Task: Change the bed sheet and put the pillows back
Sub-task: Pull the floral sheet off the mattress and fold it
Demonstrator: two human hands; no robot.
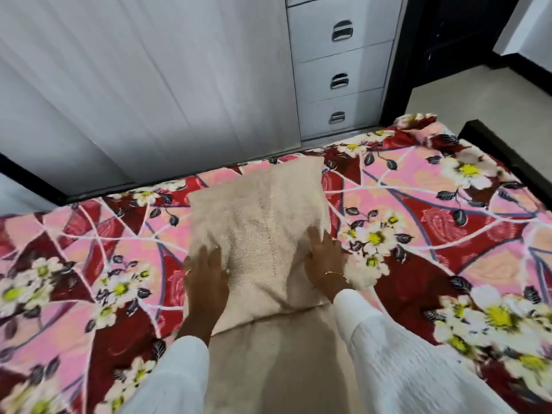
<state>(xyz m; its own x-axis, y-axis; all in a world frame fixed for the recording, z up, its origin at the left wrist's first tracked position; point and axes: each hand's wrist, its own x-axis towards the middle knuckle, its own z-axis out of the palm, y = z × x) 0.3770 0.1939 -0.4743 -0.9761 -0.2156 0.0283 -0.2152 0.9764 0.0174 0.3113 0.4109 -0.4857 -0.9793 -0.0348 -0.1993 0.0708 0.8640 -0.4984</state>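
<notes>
A beige textured pillow lies on the bed, its far end near the bed's back edge. The bed carries a red and pink sheet printed with white flowers. My left hand presses flat on the pillow's near left side with straight fingers. My right hand rests on its near right side, fingers laid over the fabric. A second beige pillow or cushion lies just in front of the first, between my white sleeves.
White wardrobe doors stand right behind the bed. A white drawer unit with metal handles is at the back right. A dark bed frame edge runs along the right side, with pale floor beyond it.
</notes>
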